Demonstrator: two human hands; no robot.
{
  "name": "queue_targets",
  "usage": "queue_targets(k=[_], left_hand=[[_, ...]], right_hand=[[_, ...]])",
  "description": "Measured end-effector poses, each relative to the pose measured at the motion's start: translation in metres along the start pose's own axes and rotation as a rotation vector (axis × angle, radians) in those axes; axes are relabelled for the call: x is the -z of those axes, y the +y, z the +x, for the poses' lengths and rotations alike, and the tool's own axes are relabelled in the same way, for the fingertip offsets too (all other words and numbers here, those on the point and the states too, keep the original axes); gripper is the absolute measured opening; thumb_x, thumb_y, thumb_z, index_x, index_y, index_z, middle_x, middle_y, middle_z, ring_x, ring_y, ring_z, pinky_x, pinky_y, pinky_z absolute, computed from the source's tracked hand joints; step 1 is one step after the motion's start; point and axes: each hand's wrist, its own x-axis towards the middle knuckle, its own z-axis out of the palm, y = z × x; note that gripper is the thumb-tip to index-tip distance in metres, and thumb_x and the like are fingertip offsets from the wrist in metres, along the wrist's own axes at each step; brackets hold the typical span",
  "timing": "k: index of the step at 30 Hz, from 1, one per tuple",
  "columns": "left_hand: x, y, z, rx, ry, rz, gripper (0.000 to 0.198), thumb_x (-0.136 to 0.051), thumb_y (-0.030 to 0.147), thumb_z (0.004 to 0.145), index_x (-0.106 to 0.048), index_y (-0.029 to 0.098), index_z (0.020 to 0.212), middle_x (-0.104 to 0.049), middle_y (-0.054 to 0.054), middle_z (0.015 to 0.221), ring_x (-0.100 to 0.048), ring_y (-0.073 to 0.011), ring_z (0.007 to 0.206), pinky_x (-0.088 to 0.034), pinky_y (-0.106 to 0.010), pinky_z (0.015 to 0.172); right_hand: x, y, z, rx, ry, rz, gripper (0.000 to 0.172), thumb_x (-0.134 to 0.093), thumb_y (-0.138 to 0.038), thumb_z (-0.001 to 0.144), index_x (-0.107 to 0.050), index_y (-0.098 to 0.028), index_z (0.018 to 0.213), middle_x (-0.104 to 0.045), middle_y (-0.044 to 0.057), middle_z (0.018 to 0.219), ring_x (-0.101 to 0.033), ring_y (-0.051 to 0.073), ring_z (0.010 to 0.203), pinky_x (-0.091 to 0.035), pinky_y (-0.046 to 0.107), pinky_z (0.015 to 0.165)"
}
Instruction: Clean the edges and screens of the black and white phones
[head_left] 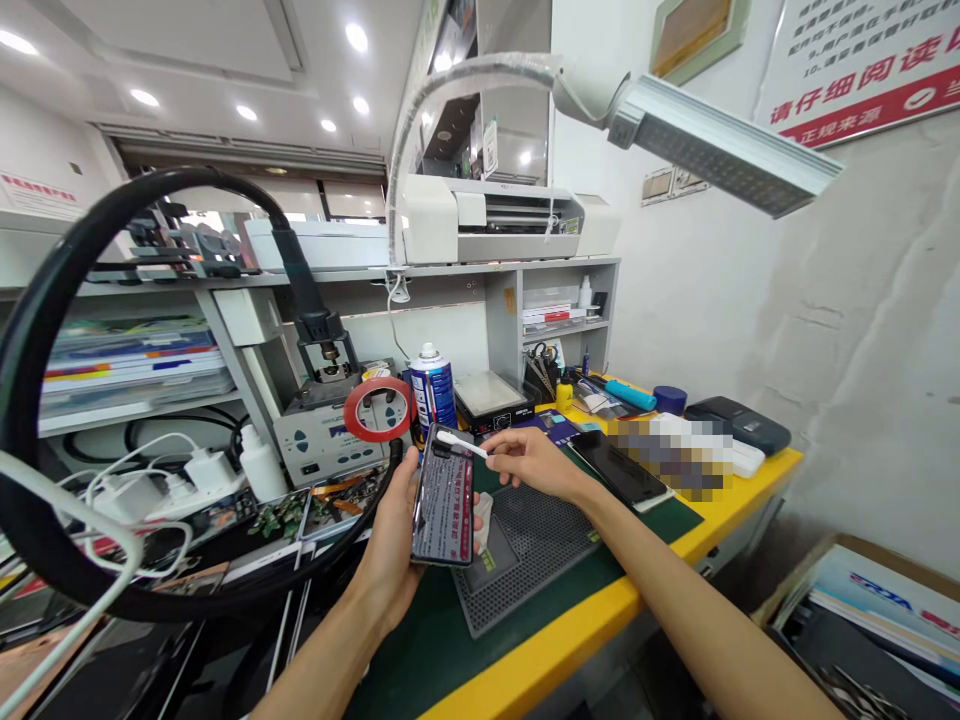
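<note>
My left hand (394, 535) grips a smartphone (444, 497) upright above the bench, its lit screen facing me. My right hand (529, 460) pinches a thin white brush-like tool (461, 443) whose tip rests at the phone's top edge. Both hands hover over a grey perforated work mat (532, 555) that lies on a green bench mat (442, 640).
A second dark phone (619, 468) lies flat right of my hand. A blue spray can (433, 387), red tape roll (379, 408), rework station (330, 430) and small hot plate (491, 397) stand behind. A thick black hose (45, 300) loops at left. The yellow bench edge (570, 640) runs in front.
</note>
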Motion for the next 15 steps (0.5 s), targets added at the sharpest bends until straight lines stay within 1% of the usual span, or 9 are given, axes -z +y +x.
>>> queue_targets(k=[3, 9, 15], left_hand=[[0.0004, -0.0003, 0.0003, 0.001, -0.003, 0.010, 0.060, -0.052, 0.063, 0.089, -0.062, 0.014, 0.123, -0.071, -0.017, 0.107, -0.071, -0.0340, 0.084, -0.060, -0.048, 0.071], [0.0014, -0.0011, 0.0000, -0.003, -0.022, -0.015, 0.058, -0.051, 0.063, 0.090, -0.062, 0.015, 0.122, -0.072, -0.015, 0.103, -0.072, -0.0312, 0.084, -0.060, -0.043, 0.069], [0.0013, -0.0015, -0.0002, -0.003, -0.031, -0.020, 0.058, -0.050, 0.062, 0.091, -0.062, 0.015, 0.122, -0.072, -0.015, 0.101, -0.072, -0.0310, 0.083, -0.060, -0.043, 0.069]], right_hand=[[0.0002, 0.0005, 0.0005, 0.003, 0.000, -0.003, 0.027, -0.066, -0.031, 0.083, -0.072, -0.018, 0.104, -0.065, 0.002, 0.070, -0.062, 0.015, 0.063, -0.047, 0.024, 0.051], [0.0001, 0.0016, 0.0009, 0.009, -0.003, -0.007, 0.026, -0.065, -0.032, 0.083, -0.072, -0.018, 0.105, -0.065, 0.002, 0.071, -0.062, 0.015, 0.063, -0.047, 0.024, 0.051], [-0.0003, 0.0029, 0.0006, 0.017, -0.003, 0.000, 0.028, -0.066, -0.033, 0.083, -0.072, -0.018, 0.107, -0.065, 0.002, 0.071, -0.062, 0.015, 0.063, -0.047, 0.025, 0.051]])
